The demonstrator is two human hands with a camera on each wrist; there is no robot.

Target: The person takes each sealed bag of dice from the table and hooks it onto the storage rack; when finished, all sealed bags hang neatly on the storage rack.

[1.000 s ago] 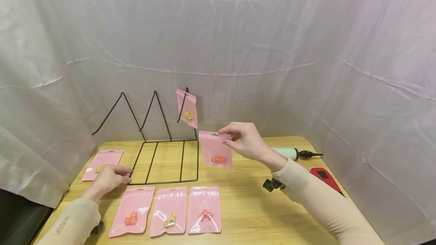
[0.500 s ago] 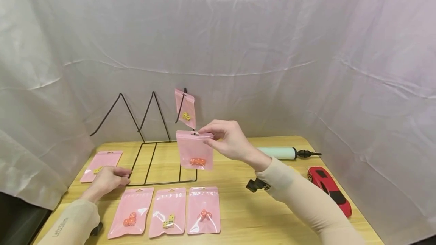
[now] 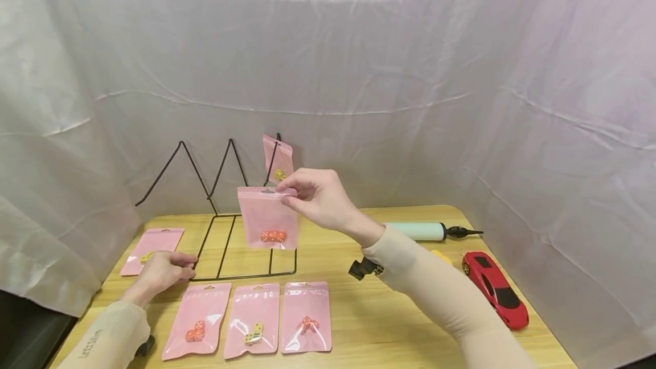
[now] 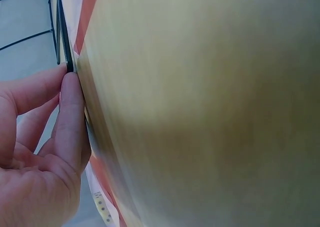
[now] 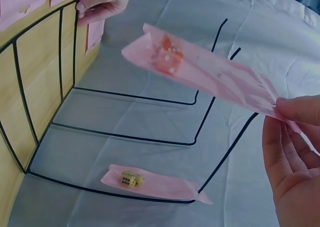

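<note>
The right hand [image 3: 320, 198] is gripping a pink bag [image 3: 269, 215] between thumb and fingers at its top right corner, and the bag is hanging upright above the base of the wire rack [image 3: 227, 247]. Its hang hole is showing beside the fingertips; whether the bag is touching a hook of the rack, I cannot tell. The left hand [image 3: 164, 272] is pinching the rack's near left corner, probably bracing it.

The held bag is looking light and soft, its thin, glossy film likely sliding easily between dry fingers. The orange dice [image 3: 273, 236] are lying along its bottom, so their weight is probably drawing the film straight. The stiffer strip at the top is seeming the best hold, with a corner pinch leaving the hole uncovered. Nothing here is looking fragile, though a hard squeeze would probably be creasing the film.

A hung bag [image 3: 285, 155] is dangling from the rack's right hook. One flat bag [image 3: 156, 244] is lying left of the rack, and three front bags [image 3: 256, 306] are lying on the bench [image 3: 379, 312] just before it.
</note>
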